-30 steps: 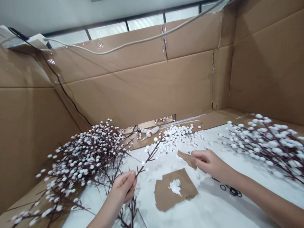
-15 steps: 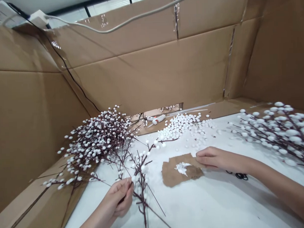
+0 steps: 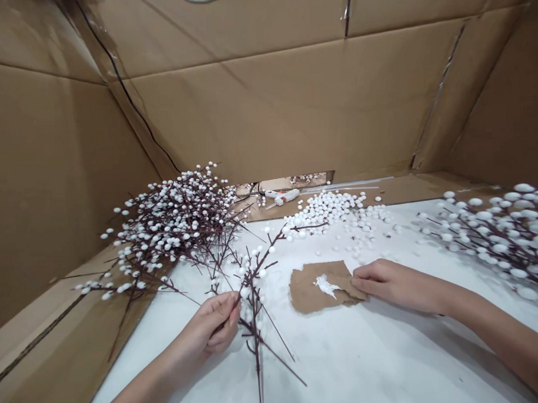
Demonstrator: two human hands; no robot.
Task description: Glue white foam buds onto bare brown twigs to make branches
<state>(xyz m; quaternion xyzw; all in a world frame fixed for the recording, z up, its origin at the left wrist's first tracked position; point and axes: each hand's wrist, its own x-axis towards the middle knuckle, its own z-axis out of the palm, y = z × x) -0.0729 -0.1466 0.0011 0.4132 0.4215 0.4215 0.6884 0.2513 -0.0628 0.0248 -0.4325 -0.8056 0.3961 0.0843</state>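
My left hand (image 3: pixel 218 324) is closed in a pinch at a dark brown twig of an artificial berry branch (image 3: pixel 255 319) with white berries. Part of the twig is hidden inside the fingers. The branch lies on the white tabletop, its bare stem pointing toward me. To its right, my right hand (image 3: pixel 386 284) grips the right edge of a torn piece of cardboard (image 3: pixel 304 294) between thumb and fingers. A smear of white paste (image 3: pixel 327 286) sits in the middle of that cardboard.
Finished-looking berry branches are heaped at left (image 3: pixel 177 222), with more branches (image 3: pixel 495 235) at right. Loose white berries (image 3: pixel 335 206) lie at the back beside a white glue gun (image 3: pixel 286 196). Cardboard walls (image 3: pixel 266 113) enclose the table, and a black cable (image 3: pixel 133 103) runs down the left corner.
The view has tilted downward. My left hand has shifted slightly up and right against the branch. The cardboard piece has turned a little in my right hand, and the black rings are now hidden by the right arm.
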